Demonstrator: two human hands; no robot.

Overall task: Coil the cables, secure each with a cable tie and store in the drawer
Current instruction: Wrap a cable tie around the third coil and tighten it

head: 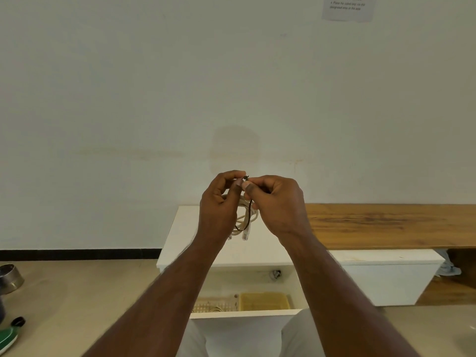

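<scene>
Both hands are raised in front of the wall, above a white cabinet. A coiled white cable hangs between them, its clear plugs dangling below. A black cable tie loops around the coil. My left hand pinches the tie's top end between thumb and fingers. My right hand pinches the same tie end from the other side; the fingertips of both hands meet there. Below, the drawer stands pulled out, holding a yellow basket and a pale slotted basket with a cable in it.
A wooden desktop runs to the right, with a second white cabinet under it. A metal bowl and a green bottle lie on the floor at left. A printed sheet hangs on the wall.
</scene>
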